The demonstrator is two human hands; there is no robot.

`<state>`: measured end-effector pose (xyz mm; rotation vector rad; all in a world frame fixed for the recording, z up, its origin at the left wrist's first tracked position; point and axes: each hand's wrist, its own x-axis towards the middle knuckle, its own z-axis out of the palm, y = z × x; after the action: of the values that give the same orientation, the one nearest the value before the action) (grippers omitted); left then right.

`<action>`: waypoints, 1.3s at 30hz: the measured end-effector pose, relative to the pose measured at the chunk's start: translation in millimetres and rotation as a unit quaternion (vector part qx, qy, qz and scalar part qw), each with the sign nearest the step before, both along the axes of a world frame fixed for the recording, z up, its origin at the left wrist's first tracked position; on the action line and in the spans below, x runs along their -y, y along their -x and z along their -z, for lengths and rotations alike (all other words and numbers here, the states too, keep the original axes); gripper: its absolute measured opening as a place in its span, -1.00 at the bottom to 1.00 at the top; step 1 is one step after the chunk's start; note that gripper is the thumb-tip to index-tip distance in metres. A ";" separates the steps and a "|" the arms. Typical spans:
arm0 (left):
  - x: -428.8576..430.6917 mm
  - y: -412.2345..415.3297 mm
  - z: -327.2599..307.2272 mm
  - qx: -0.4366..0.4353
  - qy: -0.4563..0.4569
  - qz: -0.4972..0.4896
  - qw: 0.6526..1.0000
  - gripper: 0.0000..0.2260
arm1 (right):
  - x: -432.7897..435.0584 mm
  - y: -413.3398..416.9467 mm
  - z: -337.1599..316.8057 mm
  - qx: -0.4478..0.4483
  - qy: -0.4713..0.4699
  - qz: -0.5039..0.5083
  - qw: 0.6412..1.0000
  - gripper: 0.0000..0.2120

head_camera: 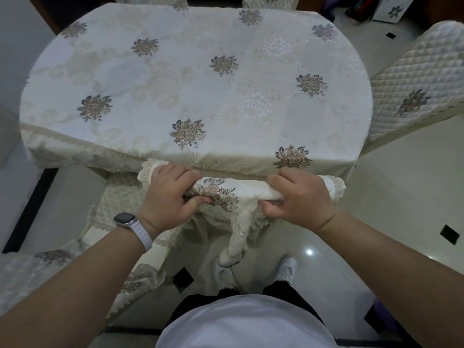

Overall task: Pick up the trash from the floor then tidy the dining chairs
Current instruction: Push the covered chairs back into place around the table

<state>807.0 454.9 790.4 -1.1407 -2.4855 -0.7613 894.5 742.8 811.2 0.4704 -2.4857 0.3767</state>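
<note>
At lower centre of the frame, our left hand (167, 194) and right hand (301, 197) both grip the cloth-covered chair back (241, 193), just beside the draped surface (200, 84).

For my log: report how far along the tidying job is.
Seemingly done: no trash on the tiled floor in view. In hand: left hand and right hand grip the top of the covered dining chair, close against the dining table. Left: the quilted chair at right sits angled; the lower-left chair stands apart.
</note>
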 end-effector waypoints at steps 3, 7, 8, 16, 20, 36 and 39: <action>-1.8 -7.5 0.0 0.005 -0.010 0.000 1.000 -0.60 | -0.5 -5.1 1.5 0.010 0.003 0.001 1.000 -0.73; -3.5 -18.5 1.3 0.014 -0.002 0.012 1.000 -0.63 | -3.3 -16.6 6.7 0.021 0.010 0.001 1.000 -0.72; -3.1 -20.2 1.7 0.016 0.003 0.015 1.000 -0.61 | -3.7 -19.0 8.0 0.022 0.009 -0.001 1.000 -0.72; -3.4 -29.3 -3.1 0.020 0.014 0.010 1.000 -0.58 | -8.0 -21.5 6.8 0.006 0.010 -0.037 0.999 -0.70; -3.9 -38.6 -9.0 0.022 -0.006 0.006 1.000 -0.56 | -12.0 -22.0 -2.8 -0.005 0.005 -0.057 0.998 -0.71; -22.7 -41.9 -8.6 0.042 -0.020 0.055 0.997 -0.53 | -27.8 -44.3 -7.2 -0.004 -0.012 -0.031 0.999 -0.71; -21.3 -35.9 -5.7 0.046 -0.020 0.060 0.997 -0.55 | -25.6 -40.4 -3.8 -0.003 -0.005 -0.031 0.999 -0.71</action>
<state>842.9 476.2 796.1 -1.2777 -2.4819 -0.9128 935.0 768.4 815.0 0.5537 -2.4734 0.3871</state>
